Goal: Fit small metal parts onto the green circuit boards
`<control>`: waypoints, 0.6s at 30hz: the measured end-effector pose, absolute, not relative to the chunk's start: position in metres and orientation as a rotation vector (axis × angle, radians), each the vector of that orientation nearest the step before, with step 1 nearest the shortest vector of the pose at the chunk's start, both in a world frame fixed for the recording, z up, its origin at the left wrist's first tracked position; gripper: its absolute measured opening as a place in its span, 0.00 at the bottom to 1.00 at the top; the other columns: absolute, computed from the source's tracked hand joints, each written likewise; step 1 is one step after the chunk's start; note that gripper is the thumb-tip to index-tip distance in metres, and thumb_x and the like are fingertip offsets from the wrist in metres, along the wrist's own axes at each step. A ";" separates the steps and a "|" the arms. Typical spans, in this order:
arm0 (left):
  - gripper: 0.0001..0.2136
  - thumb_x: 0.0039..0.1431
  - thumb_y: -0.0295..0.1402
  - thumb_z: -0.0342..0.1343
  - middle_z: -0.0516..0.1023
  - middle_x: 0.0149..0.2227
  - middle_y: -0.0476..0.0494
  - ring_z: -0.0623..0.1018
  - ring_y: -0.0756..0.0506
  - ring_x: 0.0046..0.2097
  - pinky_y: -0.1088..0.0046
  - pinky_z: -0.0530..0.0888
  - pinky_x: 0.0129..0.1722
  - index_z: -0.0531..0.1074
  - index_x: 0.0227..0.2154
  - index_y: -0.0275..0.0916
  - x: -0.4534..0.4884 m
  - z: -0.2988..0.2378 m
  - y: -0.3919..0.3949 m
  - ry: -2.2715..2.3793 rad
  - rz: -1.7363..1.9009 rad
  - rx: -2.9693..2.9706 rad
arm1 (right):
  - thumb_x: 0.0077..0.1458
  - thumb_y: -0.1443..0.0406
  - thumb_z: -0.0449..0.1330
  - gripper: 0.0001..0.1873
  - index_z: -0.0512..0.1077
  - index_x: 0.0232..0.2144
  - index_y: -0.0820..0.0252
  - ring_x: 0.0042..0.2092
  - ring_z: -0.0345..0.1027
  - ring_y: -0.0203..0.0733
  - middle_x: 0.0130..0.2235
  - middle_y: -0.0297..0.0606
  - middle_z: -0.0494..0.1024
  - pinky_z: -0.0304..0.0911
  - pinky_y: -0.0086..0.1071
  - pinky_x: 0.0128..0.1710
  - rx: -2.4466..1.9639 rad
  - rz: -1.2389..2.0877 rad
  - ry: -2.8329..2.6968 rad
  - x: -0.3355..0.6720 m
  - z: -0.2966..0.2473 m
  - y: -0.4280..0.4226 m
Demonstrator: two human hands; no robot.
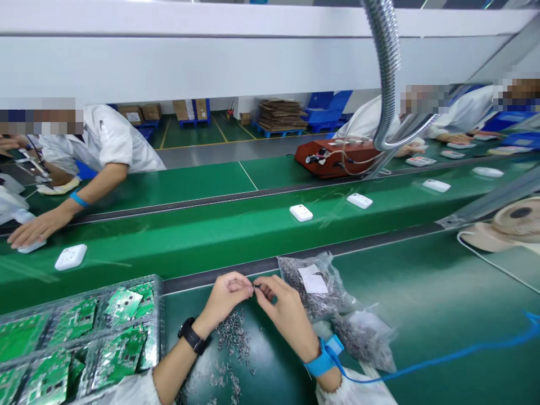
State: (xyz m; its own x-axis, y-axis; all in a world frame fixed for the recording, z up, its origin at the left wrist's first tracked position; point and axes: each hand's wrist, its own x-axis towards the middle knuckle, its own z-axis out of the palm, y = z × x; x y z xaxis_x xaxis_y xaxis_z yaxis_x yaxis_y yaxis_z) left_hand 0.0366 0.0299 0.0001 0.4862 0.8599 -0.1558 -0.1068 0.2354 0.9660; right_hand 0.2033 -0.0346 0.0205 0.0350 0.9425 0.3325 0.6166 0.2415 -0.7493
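Observation:
My left hand (231, 293), with a black watch on the wrist, is closed in a pinch. The fingertips of my right hand (280, 306) meet it, pinched too, and a blue strap circles that wrist. A tiny dark thing shows where the fingertips come together, too small to name. Below the hands, loose small metal screws (234, 336) lie scattered on the green bench. Just right of my right hand are a clear bag of small metal parts (295, 275) with a white label and a second such bag (363, 336).
A clear tray (159, 315) of green circuit boards (120, 351) stands at left. White devices (301, 212) ride the green conveyor (219, 236) beyond the bench. Across it, a co-worker's hand (40, 228) touches a device. A blue cord (442, 354) trails right; a metal hose (386, 67) hangs overhead.

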 end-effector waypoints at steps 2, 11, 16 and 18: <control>0.11 0.49 0.33 0.71 0.83 0.31 0.44 0.82 0.46 0.35 0.70 0.76 0.41 0.76 0.32 0.36 0.036 -0.003 0.031 0.854 0.793 1.149 | 0.65 0.66 0.58 0.07 0.76 0.42 0.55 0.31 0.73 0.43 0.33 0.36 0.76 0.69 0.35 0.33 -1.483 0.518 -1.552 0.197 0.010 -0.044; 0.08 0.48 0.27 0.63 0.82 0.32 0.46 0.81 0.47 0.36 0.71 0.76 0.40 0.74 0.34 0.38 0.033 -0.009 0.038 0.910 0.831 1.238 | 0.68 0.62 0.57 0.09 0.78 0.39 0.51 0.40 0.76 0.50 0.37 0.38 0.81 0.72 0.40 0.40 -1.486 0.607 -1.595 0.177 -0.018 -0.082; 0.06 0.53 0.28 0.64 0.82 0.36 0.44 0.81 0.47 0.38 0.71 0.77 0.41 0.76 0.35 0.37 0.038 -0.006 0.026 0.871 0.664 1.394 | 0.68 0.58 0.59 0.12 0.77 0.48 0.54 0.36 0.74 0.47 0.40 0.42 0.81 0.72 0.37 0.35 -1.570 0.462 -1.359 0.201 -0.022 -0.073; 0.06 0.56 0.29 0.64 0.83 0.36 0.43 0.81 0.47 0.39 0.70 0.78 0.43 0.76 0.36 0.37 0.040 -0.004 0.022 0.859 0.629 1.437 | 0.68 0.57 0.59 0.12 0.79 0.46 0.54 0.36 0.75 0.47 0.41 0.42 0.82 0.73 0.37 0.36 -1.553 0.482 -1.365 0.205 -0.022 -0.072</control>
